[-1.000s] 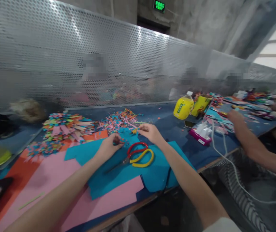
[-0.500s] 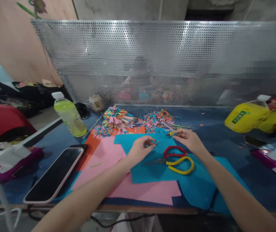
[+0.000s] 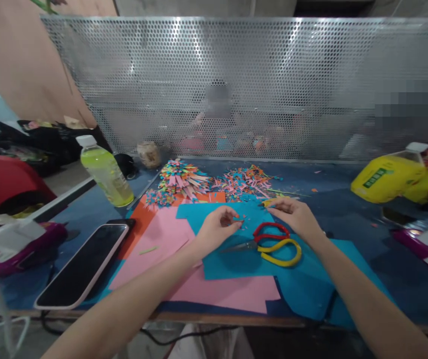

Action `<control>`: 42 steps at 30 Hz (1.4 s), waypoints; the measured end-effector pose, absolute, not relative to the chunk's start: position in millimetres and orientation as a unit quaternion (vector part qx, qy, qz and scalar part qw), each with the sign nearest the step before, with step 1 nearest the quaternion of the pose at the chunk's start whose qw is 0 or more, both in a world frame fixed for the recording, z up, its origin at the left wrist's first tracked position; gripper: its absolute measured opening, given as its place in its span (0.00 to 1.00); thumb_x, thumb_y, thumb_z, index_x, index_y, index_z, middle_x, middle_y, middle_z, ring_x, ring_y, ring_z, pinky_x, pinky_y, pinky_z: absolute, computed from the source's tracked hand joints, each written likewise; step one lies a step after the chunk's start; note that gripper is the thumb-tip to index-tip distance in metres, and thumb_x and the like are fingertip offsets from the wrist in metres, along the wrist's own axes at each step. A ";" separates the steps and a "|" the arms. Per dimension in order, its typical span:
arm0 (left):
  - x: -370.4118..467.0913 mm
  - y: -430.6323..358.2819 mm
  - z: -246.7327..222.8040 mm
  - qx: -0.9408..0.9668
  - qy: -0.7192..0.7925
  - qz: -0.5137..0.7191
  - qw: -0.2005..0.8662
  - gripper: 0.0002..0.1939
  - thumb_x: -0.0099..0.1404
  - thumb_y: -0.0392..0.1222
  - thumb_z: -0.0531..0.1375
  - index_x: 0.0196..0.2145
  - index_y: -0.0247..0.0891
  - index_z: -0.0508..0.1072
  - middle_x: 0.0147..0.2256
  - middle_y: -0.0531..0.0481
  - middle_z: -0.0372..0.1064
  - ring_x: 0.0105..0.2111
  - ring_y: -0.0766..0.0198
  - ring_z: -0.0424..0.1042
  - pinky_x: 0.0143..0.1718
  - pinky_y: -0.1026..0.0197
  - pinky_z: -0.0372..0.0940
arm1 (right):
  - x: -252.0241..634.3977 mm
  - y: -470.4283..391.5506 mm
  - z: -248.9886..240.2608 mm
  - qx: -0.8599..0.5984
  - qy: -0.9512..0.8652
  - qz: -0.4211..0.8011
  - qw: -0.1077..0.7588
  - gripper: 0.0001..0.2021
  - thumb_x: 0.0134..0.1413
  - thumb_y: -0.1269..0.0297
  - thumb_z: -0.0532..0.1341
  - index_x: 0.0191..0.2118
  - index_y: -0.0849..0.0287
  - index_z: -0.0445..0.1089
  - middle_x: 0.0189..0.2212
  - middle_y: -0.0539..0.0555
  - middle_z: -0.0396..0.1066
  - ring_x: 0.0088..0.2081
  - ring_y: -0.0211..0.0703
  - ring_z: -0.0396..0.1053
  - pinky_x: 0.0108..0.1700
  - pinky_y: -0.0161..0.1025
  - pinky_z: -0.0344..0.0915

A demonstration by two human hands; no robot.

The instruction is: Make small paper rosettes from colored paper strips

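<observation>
My left hand [image 3: 217, 227] is closed in a pinch above the blue paper [image 3: 229, 264], with tiny colored paper bits [image 3: 241, 219] at its fingertips. To its right, my right hand [image 3: 293, 213] pinches a small yellow object with a dark tip [image 3: 268, 203]; the fingers partly cover it. Scissors [image 3: 278, 244] with one red and one yellow handle lie on the blue paper between my forearms. Pink paper [image 3: 161, 229] and orange paper [image 3: 136, 229] spread to the left. Behind the hands are a layered cluster of colorful paper strips [image 3: 182, 179] and a loose heap of cut strips [image 3: 244, 182].
A phone [image 3: 83, 264] and a bottle of yellow-green drink [image 3: 107, 172] are at the left. Purple tissue packs lie at both sides, the right one [image 3: 423, 249] near a yellow-labelled bottle [image 3: 388, 174]. A perforated metal panel [image 3: 255, 60] closes off the back edge.
The camera view has shifted slightly, so the panel and bottles appear a little higher. Both hands keep nearly the same place and grip.
</observation>
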State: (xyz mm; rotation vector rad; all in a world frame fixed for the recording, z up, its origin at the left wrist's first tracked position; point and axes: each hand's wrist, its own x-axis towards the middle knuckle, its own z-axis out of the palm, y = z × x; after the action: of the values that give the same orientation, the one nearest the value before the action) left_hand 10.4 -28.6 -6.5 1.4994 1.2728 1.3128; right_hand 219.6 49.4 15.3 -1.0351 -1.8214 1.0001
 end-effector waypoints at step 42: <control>21.1 -31.2 -8.4 0.527 0.514 0.486 0.472 0.15 0.52 0.52 0.60 0.25 0.36 0.69 0.21 0.53 0.69 0.21 0.65 0.69 0.25 0.62 0.66 | 209.3 16.7 26.2 -0.376 -0.652 0.614 0.238 0.14 0.36 0.57 0.67 0.28 0.63 0.72 0.22 0.49 0.70 0.24 0.33 0.67 0.30 0.31 0.65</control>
State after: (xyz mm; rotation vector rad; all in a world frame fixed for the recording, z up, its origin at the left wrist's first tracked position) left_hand 21.1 -31.2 -8.4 1.2898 1.2581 1.1902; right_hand 209.3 16.7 26.2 -1.0294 -1.7861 1.6813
